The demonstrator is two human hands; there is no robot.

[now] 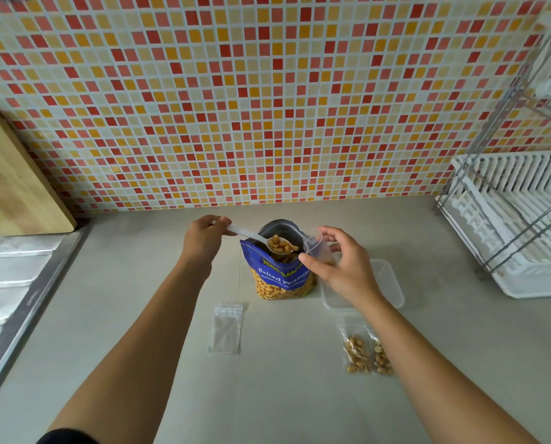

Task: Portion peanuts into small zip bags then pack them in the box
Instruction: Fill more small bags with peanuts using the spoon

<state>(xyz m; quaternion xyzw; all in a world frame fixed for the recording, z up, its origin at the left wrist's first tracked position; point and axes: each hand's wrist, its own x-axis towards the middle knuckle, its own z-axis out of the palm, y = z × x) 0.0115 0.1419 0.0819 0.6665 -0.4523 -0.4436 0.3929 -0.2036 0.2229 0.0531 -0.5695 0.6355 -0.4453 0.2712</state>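
Note:
A blue bag of salted peanuts [282, 277] stands open in the middle of the counter. My left hand [203, 238] holds a white plastic spoon [255, 237] heaped with peanuts just over the bag's mouth. My right hand [338, 264] pinches a small clear zip bag [315, 246] open right beside the spoon's bowl. A clear plastic box [389, 283] sits to the right of the peanut bag, partly behind my right wrist. Two small zip bags with peanuts [367, 354] lie in front of the box. Empty zip bags [226, 328] lie flat at front left.
A steel sink and drainboard [14, 283] runs along the left edge, with a wooden cutting board [14, 184] leaning on the tiled wall. A white dish rack with a metal frame [517, 219] stands at the right.

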